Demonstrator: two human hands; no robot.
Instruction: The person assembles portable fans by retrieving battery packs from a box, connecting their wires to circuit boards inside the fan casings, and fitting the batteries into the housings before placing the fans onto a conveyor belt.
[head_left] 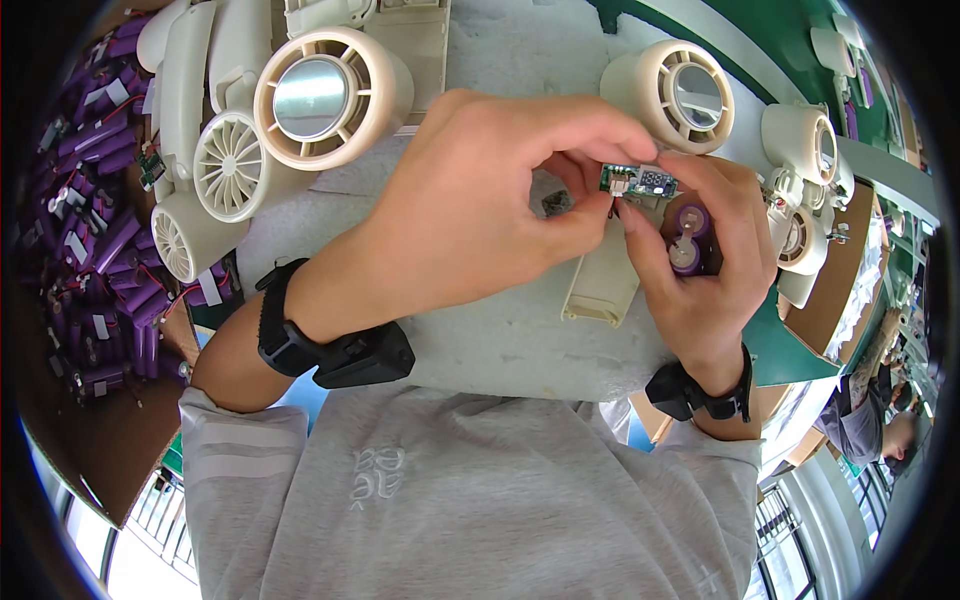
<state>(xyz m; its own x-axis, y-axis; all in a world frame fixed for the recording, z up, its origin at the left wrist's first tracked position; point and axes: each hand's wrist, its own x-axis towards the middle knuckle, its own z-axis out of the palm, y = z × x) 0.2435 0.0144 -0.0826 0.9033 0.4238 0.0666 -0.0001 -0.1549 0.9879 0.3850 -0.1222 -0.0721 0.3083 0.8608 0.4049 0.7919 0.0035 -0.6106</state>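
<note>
A small green circuit board with a white connector is held between my two hands, above the middle right of the bench. My left hand is closed, thumb and fingertips pinching at the board's left end. My right hand curls around a purple battery pack, and its thumb and forefinger reach the board's right end. Directly below the hands lies a long cream plastic housing. A cream fan head with a silver disc stands just beyond my right hand.
At the left a cardboard box holds many purple battery packs with wires. Several cream fan heads and housings crowd the back left. More fan parts stand at the right, by another cardboard box. A person is at far right.
</note>
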